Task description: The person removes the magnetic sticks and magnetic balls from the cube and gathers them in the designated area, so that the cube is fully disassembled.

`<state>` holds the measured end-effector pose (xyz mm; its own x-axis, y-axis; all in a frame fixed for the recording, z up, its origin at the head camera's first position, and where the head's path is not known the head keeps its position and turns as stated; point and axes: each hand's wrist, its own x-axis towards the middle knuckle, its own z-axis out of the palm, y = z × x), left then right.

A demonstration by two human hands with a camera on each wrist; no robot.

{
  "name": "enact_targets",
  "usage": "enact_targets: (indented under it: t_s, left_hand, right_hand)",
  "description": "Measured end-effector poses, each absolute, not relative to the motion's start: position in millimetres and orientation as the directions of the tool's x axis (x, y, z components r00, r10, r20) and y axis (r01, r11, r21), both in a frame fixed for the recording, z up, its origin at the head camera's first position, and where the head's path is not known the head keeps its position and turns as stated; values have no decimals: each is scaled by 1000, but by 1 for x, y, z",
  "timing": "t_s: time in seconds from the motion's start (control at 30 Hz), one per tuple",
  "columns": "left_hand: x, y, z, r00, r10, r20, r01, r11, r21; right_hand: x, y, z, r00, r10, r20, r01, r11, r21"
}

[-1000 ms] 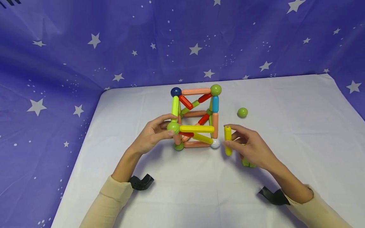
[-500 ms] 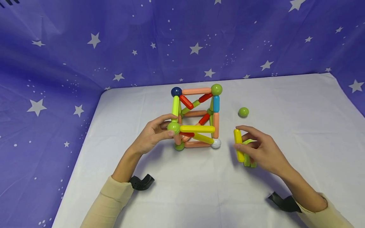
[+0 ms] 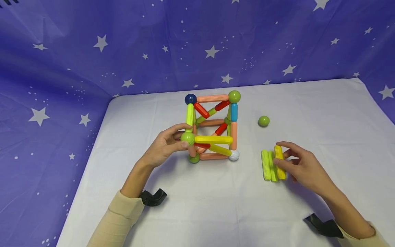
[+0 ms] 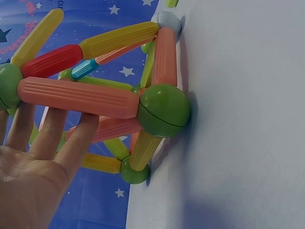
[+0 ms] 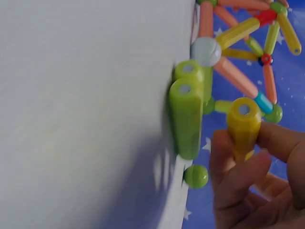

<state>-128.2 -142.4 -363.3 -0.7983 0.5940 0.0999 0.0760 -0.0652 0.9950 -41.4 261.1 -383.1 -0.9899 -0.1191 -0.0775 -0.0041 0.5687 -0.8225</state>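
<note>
While the left hand (image 3: 165,145) grips a green ball (image 3: 187,138), the right hand (image 3: 303,168) pinches a yellow rod (image 3: 279,153); lime rods (image 3: 265,165) lie near-parallel, just left.

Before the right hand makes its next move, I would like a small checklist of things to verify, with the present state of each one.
1. Right hand grips the loose yellow rod: ok, pinched between thumb and fingers.
2. Left hand supports the frame: ok, at the green corner ball.
3. Yellow crossbar has a ball at both ends: not ok, its right end is bare.
4. Loose green ball in view: ok, on the table, farther back than the two light-green rods.
5. Frame joints firm: cannot tell.
</note>
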Motion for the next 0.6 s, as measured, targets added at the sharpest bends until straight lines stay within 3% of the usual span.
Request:
enact_targets:
  t_s: [0.27, 0.6]
  left_hand:
    - [-127, -143, -363, -802, 591, 84, 57, -65, 996]
    - [-127, -142, -363, -805, 588, 81, 47, -73, 996]
  right_hand:
    - [-40, 274, -392, -977, -127, -173, 52, 641, -766]
    - [-40, 274, -394, -972, -148, -181, 43, 647, -761]
